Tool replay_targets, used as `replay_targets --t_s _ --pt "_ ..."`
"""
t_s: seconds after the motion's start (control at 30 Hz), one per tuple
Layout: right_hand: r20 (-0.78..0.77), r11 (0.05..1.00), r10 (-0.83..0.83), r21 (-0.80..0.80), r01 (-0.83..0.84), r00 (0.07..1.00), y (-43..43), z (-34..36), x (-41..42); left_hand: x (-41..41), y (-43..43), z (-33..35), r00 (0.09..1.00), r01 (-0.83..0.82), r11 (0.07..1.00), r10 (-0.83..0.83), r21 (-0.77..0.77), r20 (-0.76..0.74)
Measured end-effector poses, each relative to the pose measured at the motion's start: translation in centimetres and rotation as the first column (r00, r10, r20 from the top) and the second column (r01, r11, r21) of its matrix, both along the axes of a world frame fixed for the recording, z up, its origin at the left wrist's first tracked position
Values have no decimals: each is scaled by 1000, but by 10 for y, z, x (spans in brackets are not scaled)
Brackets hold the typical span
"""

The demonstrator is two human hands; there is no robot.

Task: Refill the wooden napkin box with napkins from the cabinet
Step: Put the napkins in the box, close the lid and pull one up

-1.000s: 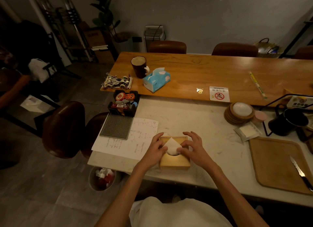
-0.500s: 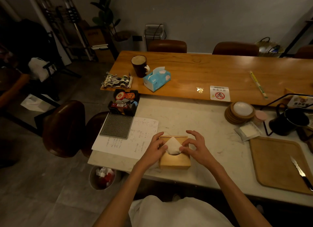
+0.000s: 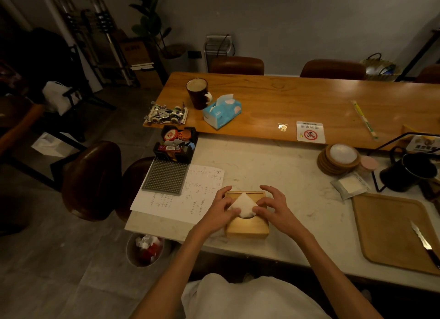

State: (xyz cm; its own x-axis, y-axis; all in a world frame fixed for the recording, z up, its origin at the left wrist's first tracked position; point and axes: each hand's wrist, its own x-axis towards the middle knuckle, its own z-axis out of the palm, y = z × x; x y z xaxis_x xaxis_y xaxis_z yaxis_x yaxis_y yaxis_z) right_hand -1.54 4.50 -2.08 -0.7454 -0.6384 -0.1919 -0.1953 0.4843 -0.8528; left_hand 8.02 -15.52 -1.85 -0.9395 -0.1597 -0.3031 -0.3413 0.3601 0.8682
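Note:
The wooden napkin box (image 3: pixel 247 228) sits on the pale marble counter (image 3: pixel 273 166) near its front edge. A white napkin (image 3: pixel 243 205) sticks up through the round opening in the box lid as a pointed triangle. My left hand (image 3: pixel 220 211) rests on the box's left side, thumb and fingertips pinching the napkin's left edge. On the right side, my right hand (image 3: pixel 273 205) has its thumb on the napkin's right edge and its other fingers spread above the lid. No cabinet is in view.
A handwritten sheet (image 3: pixel 185 197) and a grey pegboard (image 3: pixel 165 178) lie left of the box. A wooden tray (image 3: pixel 390 228) with a knife (image 3: pixel 425 244) sits at right, near coasters (image 3: pixel 338 159) and a black pitcher (image 3: pixel 409 171). Beyond is a wooden table (image 3: pixel 309 99) with mug and tissue pack.
My right hand's fingers lifted off the lid and spread, with the thumb now at the napkin's edge. The left hand and box stayed in place.

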Motion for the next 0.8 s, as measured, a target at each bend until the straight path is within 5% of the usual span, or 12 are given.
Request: replay_targets --t_s 0.8 --pt "163 990 -26 -131 48 986 2 -11 2 1 -3 7 999 -30 997 32 69 -28"
